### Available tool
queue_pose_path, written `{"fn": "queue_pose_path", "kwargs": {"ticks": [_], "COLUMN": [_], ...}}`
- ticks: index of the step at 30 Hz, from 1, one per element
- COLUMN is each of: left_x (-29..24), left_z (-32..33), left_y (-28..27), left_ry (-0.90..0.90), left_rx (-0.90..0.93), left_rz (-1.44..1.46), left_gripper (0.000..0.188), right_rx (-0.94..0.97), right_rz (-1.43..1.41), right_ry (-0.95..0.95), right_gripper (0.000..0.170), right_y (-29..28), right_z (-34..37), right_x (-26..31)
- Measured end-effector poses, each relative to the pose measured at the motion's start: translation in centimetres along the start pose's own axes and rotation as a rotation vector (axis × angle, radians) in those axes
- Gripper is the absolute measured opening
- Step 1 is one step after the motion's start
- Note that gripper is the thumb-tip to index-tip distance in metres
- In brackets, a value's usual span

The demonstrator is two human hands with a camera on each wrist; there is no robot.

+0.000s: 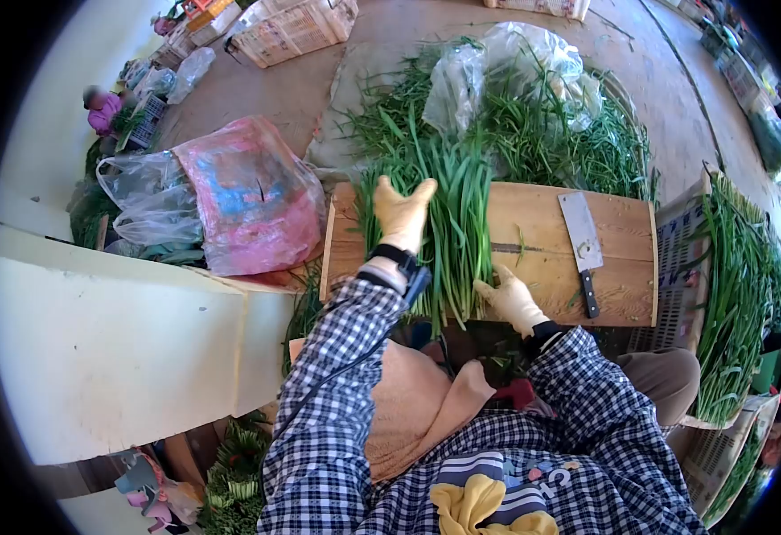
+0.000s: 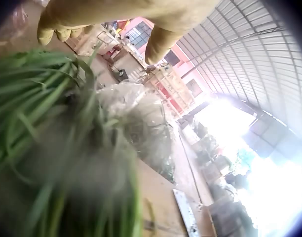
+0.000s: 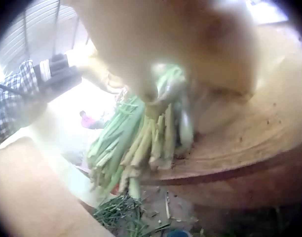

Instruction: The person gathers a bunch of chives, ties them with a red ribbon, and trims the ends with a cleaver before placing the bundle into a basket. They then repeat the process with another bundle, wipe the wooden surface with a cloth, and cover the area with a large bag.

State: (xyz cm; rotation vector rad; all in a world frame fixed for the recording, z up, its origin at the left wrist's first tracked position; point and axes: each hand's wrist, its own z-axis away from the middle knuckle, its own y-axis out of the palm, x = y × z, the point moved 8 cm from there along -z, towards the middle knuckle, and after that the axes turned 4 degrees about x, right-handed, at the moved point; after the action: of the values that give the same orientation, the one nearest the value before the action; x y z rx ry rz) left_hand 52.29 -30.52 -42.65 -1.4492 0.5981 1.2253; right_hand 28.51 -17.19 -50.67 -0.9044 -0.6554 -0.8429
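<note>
A bunch of long green leafy stalks (image 1: 457, 209) lies across a wooden board (image 1: 533, 209), its cut ends (image 3: 153, 143) over the near edge. My gloved left hand (image 1: 401, 212) is on the left part of the bunch, thumb and fingers spread apart; in the left wrist view the hand (image 2: 121, 15) is above the leaves (image 2: 32, 98). My gloved right hand (image 1: 511, 301) is at the right side of the lower stalks, thumb and fingers apart, close against them; its blurred shape (image 3: 180, 44) covers part of them in the right wrist view. A cleaver (image 1: 582, 241) lies on the board's right side.
Beyond the board is a heap of loose greens (image 1: 533, 134) with clear plastic bags (image 1: 533, 58). A pink plastic sheet (image 1: 248, 196) lies left. At right stands a crate (image 1: 676, 294) filled with greens (image 1: 738, 285). Another person (image 1: 103, 111) is at the far left.
</note>
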Motion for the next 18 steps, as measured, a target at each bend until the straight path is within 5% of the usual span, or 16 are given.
{"fn": "queue_pose_path", "kwargs": {"ticks": [3, 6, 10, 13, 15, 18], "left_x": [4.1, 9.9, 13.9, 14.7, 12.0, 10.6], "left_z": [-1.3, -1.0, 0.4, 0.6, 2.0, 3.3], "left_y": [-4.2, -6.2, -5.8, -4.4, -3.8, -2.8], "left_ry": [0.009, -0.2, -0.35, -0.281, -0.255, -0.231], "left_rx": [-0.056, -0.033, 0.093, 0.158, 0.148, 0.182], "left_rz": [-0.148, -0.177, -0.143, -0.101, -0.153, -0.185], "left_gripper": [0.102, 0.105, 0.111, 0.116, 0.119, 0.127], "right_rx": [0.037, -0.144, -0.257, 0.17, 0.428, 0.384], "right_rz": [0.195, 0.508, 0.53, 0.48, 0.451, 0.222], "right_ry": [0.088, -0.056, -0.286, -0.247, -0.033, -0.026], "right_gripper": [0.063, 0.04, 0.027, 0.032, 0.056, 0.059], "right_y": [-1.3, -3.3, -3.0, 3.6, 8.0, 13.0], "right_z": [0.2, 0.4, 4.1, 7.1, 7.6, 6.4], "right_x": [0.0, 1.0, 4.5, 5.0, 2.1, -0.9]}}
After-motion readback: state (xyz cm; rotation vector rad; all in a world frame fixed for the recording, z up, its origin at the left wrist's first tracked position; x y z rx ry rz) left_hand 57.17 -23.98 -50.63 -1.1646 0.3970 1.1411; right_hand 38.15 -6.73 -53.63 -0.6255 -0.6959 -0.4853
